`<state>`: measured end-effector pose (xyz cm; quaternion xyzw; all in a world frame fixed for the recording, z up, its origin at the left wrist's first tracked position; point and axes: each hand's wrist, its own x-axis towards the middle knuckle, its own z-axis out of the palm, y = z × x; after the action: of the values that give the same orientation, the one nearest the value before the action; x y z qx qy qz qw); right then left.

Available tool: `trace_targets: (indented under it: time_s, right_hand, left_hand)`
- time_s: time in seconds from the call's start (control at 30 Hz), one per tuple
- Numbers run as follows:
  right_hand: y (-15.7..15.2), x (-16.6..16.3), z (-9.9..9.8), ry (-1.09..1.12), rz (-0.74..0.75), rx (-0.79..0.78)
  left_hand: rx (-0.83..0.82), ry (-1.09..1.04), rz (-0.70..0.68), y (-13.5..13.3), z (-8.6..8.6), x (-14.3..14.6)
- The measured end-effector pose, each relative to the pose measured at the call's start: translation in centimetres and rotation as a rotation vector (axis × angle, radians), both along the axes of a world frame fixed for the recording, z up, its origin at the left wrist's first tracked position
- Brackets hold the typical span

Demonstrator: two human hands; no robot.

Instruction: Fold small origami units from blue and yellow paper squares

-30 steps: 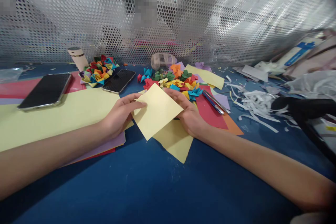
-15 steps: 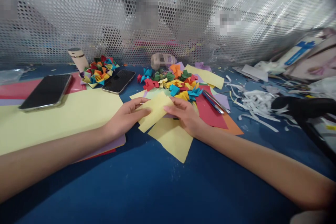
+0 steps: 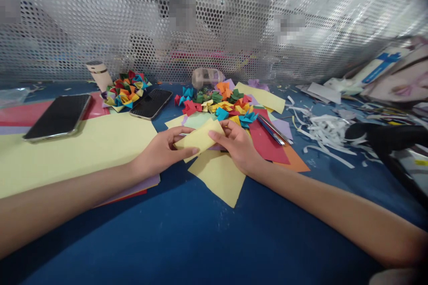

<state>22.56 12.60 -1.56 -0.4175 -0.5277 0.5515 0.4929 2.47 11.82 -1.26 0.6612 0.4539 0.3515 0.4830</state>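
Between both hands, above the blue table, is a small piece of yellow paper [image 3: 200, 140], bent over along its length. My left hand [image 3: 167, 147] pinches its left end, thumb in front and fingers behind. At the upper right end, my right hand [image 3: 236, 142] grips it with the thumb on the near face; its other fingers are partly hidden behind. Below the hands lies a yellow paper sheet [image 3: 222, 178], flat on the table. Just beyond them is a heap of folded paper pieces [image 3: 224, 104] in several colours.
At left, a large yellow sheet [image 3: 110, 142] tops stacked coloured paper, with a phone [image 3: 60, 116] on it. Another phone [image 3: 152, 103] lies by a folded-paper cluster [image 3: 125, 91] and a white cylinder [image 3: 99, 75]. Scissors [image 3: 272, 130] and white paper strips [image 3: 327, 131] lie right; perforated metal [image 3: 234, 22] stands behind.
The yellow paper has been bent over and now looks narrower. My left thumb has shifted right and down along its lower edge; my right hand has stayed nearly in place.
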Motion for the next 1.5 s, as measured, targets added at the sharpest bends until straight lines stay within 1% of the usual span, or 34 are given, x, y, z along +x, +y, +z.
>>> trace_targets:
  time_s: [0.17,0.33,0.57,0.77,0.97,1.03,1.13,1.23,1.3,1.37,1.5]
  right_hand:
    - [-0.03,0.1,0.08,0.014,-0.034,-0.023]
    - [-0.11,0.13,0.23,0.007,-0.027,-0.024]
    - [-0.12,0.14,0.15,-0.007,-0.023,-0.023]
    - [-0.04,0.14,0.12,-0.004,-0.028,-0.027]
    - [-0.09,0.16,0.15,0.032,-0.036,-0.037]
    - [-0.1,0.18,0.16,0.031,-0.046,-0.04]
    - [-0.09,0.21,0.17,0.01,-0.067,-0.025]
    - [-0.06,0.24,0.14,-0.018,-0.088,-0.004]
    - [-0.05,0.25,0.11,-0.023,-0.092,0.009]
    - [-0.08,0.23,0.11,-0.011,-0.088,0.026]
    - [-0.18,0.11,0.3,0.026,-0.075,0.031]
  left_hand:
    - [-0.016,-0.053,-0.011,0.03,0.15,0.15]
    - [-0.022,-0.053,-0.024,-0.04,0.34,0.21]
    - [0.001,-0.038,-0.023,0.07,0.06,0.1]
    - [-0.02,-0.041,-0.031,0.16,-0.02,0.1]
    - [-0.016,-0.05,-0.055,0.0,0.01,0.05]
    - [-0.024,-0.082,-0.071,-0.08,-0.03,0.02]
    - [0.024,-0.12,-0.084,-0.15,-0.2,-0.01]
    - [0.105,-0.035,-0.106,-0.14,-0.35,-0.01]
    - [0.127,0.021,-0.126,-0.1,-0.3,0.01]
    - [0.127,0.052,-0.122,-0.08,-0.16,0.03]
    - [0.08,0.097,-0.066,-0.03,0.03,0.0]
